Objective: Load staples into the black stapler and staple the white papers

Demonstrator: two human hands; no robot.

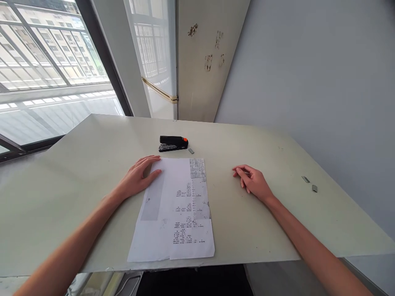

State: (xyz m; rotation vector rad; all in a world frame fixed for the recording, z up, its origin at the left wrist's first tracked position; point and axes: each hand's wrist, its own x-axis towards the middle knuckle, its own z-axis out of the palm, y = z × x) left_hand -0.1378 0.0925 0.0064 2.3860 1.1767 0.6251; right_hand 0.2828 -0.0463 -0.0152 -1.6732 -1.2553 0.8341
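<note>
Sheets of printed paper (182, 209) lie overlapping on the table in front of me, their text upside down from my side. My left hand (138, 176) rests flat on their upper left edge, thumb and fingers apart. To the right of the paper, my right hand (251, 181) lies on the table with its fingers curled in and the thumb against them; nothing shows in its grasp. Just beyond the paper stands a black stapler (173, 143) with an orange-red part at its right end. A small grey strip (191, 151), perhaps staples, lies beside it.
Two more small grey pieces (305, 179) lie toward the right of the pale table (262, 230). A fridge (197, 90) with brown marks stands behind the table's far edge. There is a window (52, 53) at the left and a grey wall (314, 74) at the right.
</note>
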